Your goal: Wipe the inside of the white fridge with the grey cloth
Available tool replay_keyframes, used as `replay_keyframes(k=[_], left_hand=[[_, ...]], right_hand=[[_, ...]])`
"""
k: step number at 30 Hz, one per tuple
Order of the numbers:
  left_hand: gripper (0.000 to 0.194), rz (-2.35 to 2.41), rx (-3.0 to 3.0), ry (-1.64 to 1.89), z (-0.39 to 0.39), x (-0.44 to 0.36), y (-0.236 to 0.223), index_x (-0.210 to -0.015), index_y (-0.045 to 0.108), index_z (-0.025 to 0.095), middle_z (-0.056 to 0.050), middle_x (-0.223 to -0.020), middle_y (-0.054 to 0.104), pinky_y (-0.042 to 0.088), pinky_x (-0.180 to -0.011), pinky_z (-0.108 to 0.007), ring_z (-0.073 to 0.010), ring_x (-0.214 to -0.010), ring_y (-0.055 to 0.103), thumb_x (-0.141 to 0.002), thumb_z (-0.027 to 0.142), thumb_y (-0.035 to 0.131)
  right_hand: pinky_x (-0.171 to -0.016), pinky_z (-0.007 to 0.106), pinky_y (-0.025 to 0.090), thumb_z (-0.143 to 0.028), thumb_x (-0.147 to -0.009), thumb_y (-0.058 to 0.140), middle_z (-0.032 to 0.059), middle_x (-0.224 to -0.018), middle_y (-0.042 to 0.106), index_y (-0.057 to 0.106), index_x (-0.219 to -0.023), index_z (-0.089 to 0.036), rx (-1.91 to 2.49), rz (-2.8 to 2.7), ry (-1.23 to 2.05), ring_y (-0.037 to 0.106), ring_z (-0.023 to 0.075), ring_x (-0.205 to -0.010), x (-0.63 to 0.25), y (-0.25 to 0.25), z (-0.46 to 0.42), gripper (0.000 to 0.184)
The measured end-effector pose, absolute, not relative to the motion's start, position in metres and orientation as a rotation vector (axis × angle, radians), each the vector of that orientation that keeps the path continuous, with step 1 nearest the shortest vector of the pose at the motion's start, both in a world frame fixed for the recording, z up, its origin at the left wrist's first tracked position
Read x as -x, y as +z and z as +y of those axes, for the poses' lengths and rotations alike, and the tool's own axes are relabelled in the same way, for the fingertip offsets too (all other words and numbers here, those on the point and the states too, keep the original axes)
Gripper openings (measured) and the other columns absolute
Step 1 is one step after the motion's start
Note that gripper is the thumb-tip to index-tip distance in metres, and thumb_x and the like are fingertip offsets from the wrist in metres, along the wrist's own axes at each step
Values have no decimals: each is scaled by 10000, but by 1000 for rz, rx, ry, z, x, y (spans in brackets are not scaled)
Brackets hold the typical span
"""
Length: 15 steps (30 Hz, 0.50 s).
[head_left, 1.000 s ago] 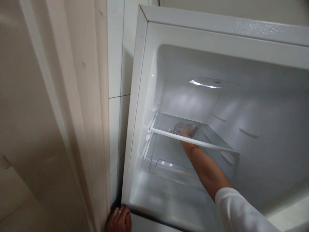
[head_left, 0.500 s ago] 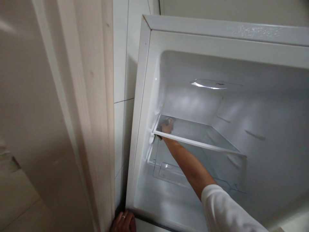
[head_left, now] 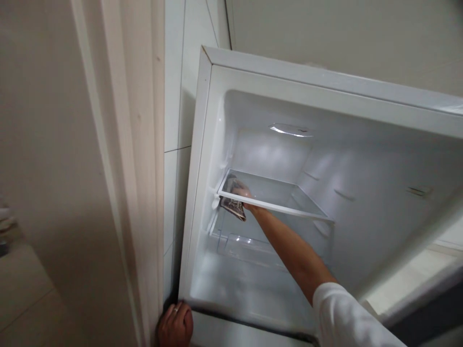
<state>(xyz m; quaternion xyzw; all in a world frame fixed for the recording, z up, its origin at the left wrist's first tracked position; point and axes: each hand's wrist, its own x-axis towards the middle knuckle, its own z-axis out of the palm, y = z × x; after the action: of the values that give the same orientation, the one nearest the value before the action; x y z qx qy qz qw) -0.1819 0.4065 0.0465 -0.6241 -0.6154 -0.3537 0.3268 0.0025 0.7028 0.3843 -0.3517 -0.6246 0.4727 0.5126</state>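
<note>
An open white fridge compartment (head_left: 202, 144) fills the view, with a glass shelf (head_left: 282, 195) edged in white across its middle. My right hand (head_left: 243, 195) reaches under the shelf's left front corner and is closed on a dark patterned cloth (head_left: 233, 207), which hangs just below the shelf rim. My right arm wears a white sleeve (head_left: 347, 318). My left hand (head_left: 175, 325), with a ring on one finger, curls over the bottom left corner of the fridge frame.
A clear plastic drawer (head_left: 246, 246) sits beneath the shelf. A wooden door frame (head_left: 130, 144) and white wall tiles (head_left: 173, 96) stand close on the left. The fridge door edge (head_left: 427, 299) shows at the lower right.
My right hand with the cloth has moved from under the shelf's middle to its left front corner. The view has shifted down and left. My left hand stays on the frame.
</note>
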Motion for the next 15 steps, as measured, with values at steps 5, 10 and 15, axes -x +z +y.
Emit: replay_keyframes(k=[5,10,15], left_hand=[[313,-1621,1612,-927,406,177,60,-740,682,237,3,-761,782,519,-803,-347,-199,-724,705,-947,141,468],[295,-1675,1659,-962,404,175,72,-654,609,240,26,-653,706,478,-724,-339,-194,-665,646,-905,101,538],[290,-1676,1656,-955,404,173,72,-659,606,236,18,-667,707,464,-732,-334,-197,-682,636,-900,89,540]], right_hand=[[-702,249,514,-188,-530,714,-40,-883,746,736,-1029,-223,829,-1685,1179,645,169,-798,-19,387,664,500],[-702,264,500,-133,-523,709,-52,-848,744,776,-965,-233,990,-1807,1171,629,177,-799,-30,388,636,458],[-630,257,483,-106,-469,732,-57,-738,723,759,-812,-215,1097,-1687,1168,612,163,-707,-45,383,625,361]])
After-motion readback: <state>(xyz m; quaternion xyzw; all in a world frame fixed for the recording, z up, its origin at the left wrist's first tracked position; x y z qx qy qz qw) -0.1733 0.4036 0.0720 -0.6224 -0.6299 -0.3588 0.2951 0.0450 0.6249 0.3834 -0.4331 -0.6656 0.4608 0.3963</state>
